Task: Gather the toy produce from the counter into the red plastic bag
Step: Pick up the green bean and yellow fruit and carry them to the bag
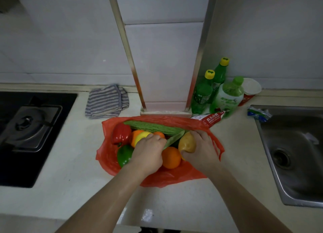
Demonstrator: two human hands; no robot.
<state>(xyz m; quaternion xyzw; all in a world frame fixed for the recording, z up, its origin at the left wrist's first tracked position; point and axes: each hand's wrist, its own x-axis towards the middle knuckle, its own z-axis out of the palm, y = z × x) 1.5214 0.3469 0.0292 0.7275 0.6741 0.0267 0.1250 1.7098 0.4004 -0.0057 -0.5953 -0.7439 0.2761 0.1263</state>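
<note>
The red plastic bag [108,154] lies open on the counter with toy produce in it: a red pepper [121,133], a green pepper [124,155], a long bumpy green gourd [153,126], an orange [171,157] and a yellow fruit [142,136]. My left hand [148,154] rests over the pile, closed on a flat green pod [173,139] and touching the yellow fruit. My right hand [201,150] grips a tan potato [187,143] over the bag's right side.
A gas hob [29,126] lies at the left, a striped cloth [106,101] behind the bag. Green bottles [216,91] and a paper cup [250,91] stand by the tiled pillar [164,57]. A steel sink [293,154] is at the right.
</note>
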